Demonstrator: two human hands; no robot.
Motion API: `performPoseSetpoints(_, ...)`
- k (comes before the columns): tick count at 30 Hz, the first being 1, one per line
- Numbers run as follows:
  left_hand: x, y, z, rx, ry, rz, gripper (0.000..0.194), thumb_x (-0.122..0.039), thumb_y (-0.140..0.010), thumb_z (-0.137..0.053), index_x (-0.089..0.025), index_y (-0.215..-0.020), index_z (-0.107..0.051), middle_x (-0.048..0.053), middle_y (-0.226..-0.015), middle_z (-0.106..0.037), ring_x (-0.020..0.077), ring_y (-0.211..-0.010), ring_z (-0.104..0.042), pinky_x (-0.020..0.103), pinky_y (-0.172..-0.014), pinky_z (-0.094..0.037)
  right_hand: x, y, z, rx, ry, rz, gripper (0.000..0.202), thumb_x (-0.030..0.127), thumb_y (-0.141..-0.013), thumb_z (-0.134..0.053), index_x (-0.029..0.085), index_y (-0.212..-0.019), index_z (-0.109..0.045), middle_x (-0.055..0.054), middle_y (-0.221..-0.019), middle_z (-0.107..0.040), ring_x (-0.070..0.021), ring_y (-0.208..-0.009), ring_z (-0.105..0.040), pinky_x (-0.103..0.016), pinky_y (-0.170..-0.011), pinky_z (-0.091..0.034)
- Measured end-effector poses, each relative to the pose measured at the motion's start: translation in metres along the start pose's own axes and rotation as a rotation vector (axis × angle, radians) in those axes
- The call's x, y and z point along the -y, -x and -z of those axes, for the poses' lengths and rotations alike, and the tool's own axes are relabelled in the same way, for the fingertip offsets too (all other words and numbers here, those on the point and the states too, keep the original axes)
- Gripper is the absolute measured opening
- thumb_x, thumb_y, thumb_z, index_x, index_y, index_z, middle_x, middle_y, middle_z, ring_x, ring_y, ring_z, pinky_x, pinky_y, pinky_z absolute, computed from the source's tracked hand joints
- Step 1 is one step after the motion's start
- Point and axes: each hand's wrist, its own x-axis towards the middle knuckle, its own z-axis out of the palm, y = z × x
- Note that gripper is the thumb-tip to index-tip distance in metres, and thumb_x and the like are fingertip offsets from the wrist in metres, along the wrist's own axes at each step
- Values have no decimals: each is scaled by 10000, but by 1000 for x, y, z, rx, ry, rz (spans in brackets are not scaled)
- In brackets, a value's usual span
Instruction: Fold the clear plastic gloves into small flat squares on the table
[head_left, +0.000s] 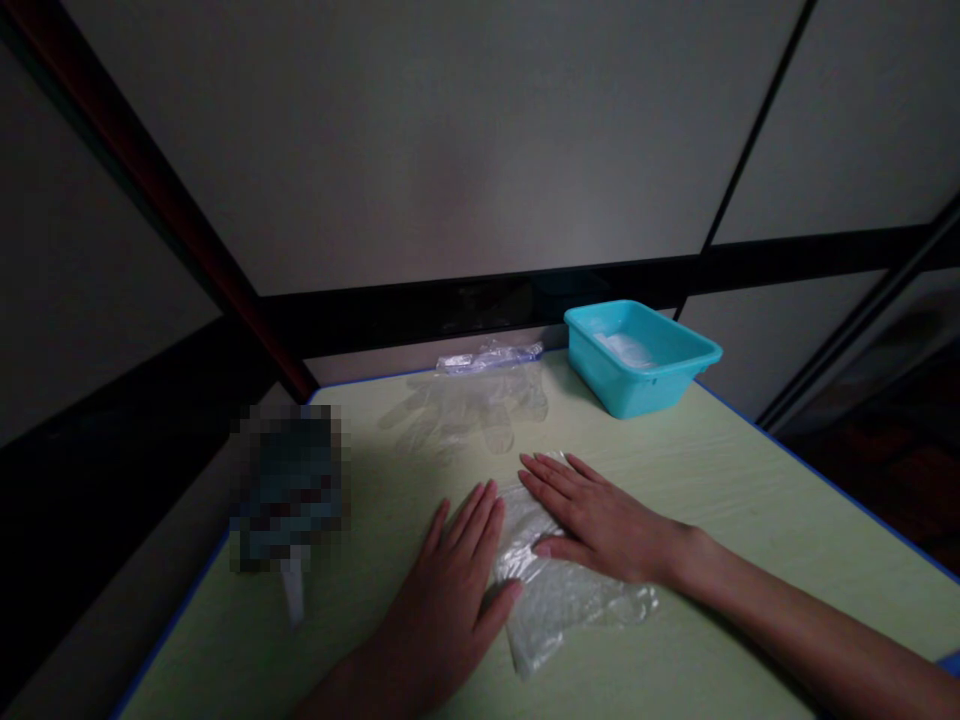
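Observation:
A clear plastic glove (551,605), wrinkled and shiny, lies on the table between and under my hands. My right hand (600,515) rests flat across its upper part, fingers stretched toward the far left. Along the glove's left edge lies my left hand (450,590), palm down with fingers extended and the thumb touching or close to the plastic. Farther back, more clear plastic gloves (480,405) are spread out flat, their finger shapes showing. The part of the near glove beneath my right palm is hidden.
A turquoise plastic basket (649,390) with something whitish inside stands at the back right of the pale table (750,500). At the left edge is a blurred-out dark item (289,490) with a white strip below it. Panelled cabinet doors (480,150) rise behind the table.

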Motion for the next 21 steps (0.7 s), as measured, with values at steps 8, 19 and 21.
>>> performPoseSetpoints(8, 0, -1, 0, 13, -6, 6, 560, -364, -885, -371, -86, -1360, -265, 119, -1446, -198, 243, -1325, -162, 481, -1042, -232, 1, 0, 1, 17, 7, -10, 722, 573, -866, -317, 99, -1394, -181, -168, -1435, -155, -276, -1318, -146, -462, -1069, -130)
performPoseSetpoints(19, 1, 0, -2, -23, 7, -1, 550, -351, -878, -389, -90, -1351, -284, 124, -1439, -229, 251, -1319, -187, 474, -1043, -232, 1, 0, 2, 20, 10, -11, 722, 575, -870, -300, 100, -1396, -166, -169, -1437, -143, -273, -1321, -133, -468, -1066, -133)
performPoseSetpoints(21, 1, -1, -2, -33, 11, -1, 548, -342, -874, -395, -92, -1350, -286, 124, -1437, -235, 255, -1318, -191, 475, -1043, -230, 1, 0, 1, 7, 0, -3, 718, 576, -868, -306, 108, -1396, -174, -167, -1436, -150, -274, -1320, -137, -470, -1065, -134)
